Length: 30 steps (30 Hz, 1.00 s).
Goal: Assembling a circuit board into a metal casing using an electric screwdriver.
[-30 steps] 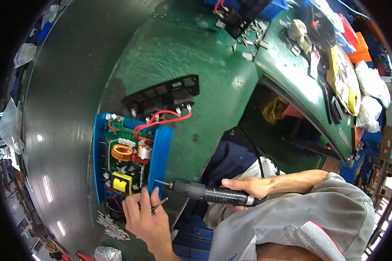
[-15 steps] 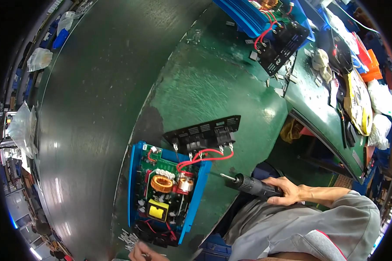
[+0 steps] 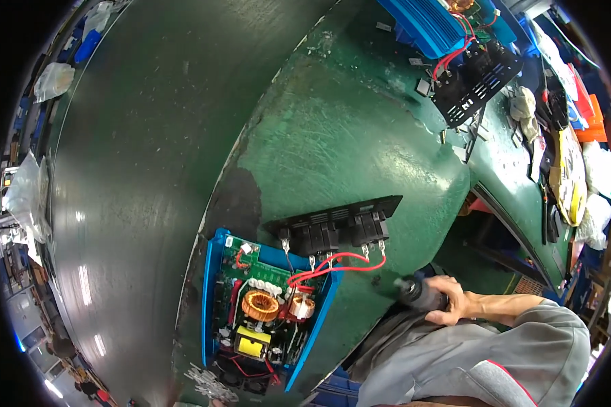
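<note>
My right hand (image 3: 449, 300) is wrapped round a black electric screwdriver (image 3: 417, 293), which is blurred and points left, clear of the table; its bit cannot be made out. To its left an open blue metal case (image 3: 212, 298) holds a green circuit board (image 3: 268, 271) with a copper-wound coil (image 3: 261, 305) and a yellow transformer (image 3: 252, 342). Red wires (image 3: 349, 258) link the board to a black slotted end panel (image 3: 332, 216) with sockets, lying behind the case. Beside a pile of small screws (image 3: 210, 383), only a sliver of what may be my left hand shows at the lower edge.
A second blue finned case (image 3: 424, 27) with its black panel (image 3: 478, 85) is at the far right, near small loose pieces. Bags, cloths and an orange bin (image 3: 593, 119) crowd the right side. A dark long surface (image 3: 142, 169) runs along the left.
My left hand has dropped almost wholly out of the lower edge. The screwdriver in my right hand has swung slightly right and its bit no longer shows. The whole view has shifted a little.
</note>
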### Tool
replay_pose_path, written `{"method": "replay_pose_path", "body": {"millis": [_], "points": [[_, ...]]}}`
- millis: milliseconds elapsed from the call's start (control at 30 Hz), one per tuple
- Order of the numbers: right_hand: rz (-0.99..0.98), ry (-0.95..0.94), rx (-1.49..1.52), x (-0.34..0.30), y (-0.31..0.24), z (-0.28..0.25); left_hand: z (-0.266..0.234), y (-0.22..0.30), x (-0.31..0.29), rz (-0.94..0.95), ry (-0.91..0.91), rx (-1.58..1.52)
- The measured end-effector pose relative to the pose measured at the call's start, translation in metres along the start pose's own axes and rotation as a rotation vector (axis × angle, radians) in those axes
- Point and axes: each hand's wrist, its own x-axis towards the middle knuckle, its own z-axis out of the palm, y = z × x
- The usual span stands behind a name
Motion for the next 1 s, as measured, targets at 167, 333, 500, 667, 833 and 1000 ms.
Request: {"method": "replay_pose_path", "body": {"millis": [167,333,500,667,833,1000], "points": [[0.212,0.144,0.217,0.031,-0.034,-0.023,-0.006,-0.024,0.009,-0.008,-0.104,0.033],[0.401,0.288,0.187,0.087,-0.091,-0.05,-0.008,-0.006,0.011,-0.08,-0.221,-0.014],[0.219,0.282,-0.461,0.149,-0.127,-0.074,-0.003,0.001,0.0,0.014,-0.054,-0.071],[-0.498,0.171,-0.733,0.214,-0.155,-0.051,-0.023,0.074,0.003,0.18,0.196,-0.152],[-0.528,-0.082,-0.503,0.276,-0.14,0.02,-0.016,0.174,0.051,0.719,0.023,-0.435],[-0.192,-0.364,-0.515,0.297,-0.132,0.044,-0.003,0.279,0.075,0.963,-0.326,-0.643]]}}
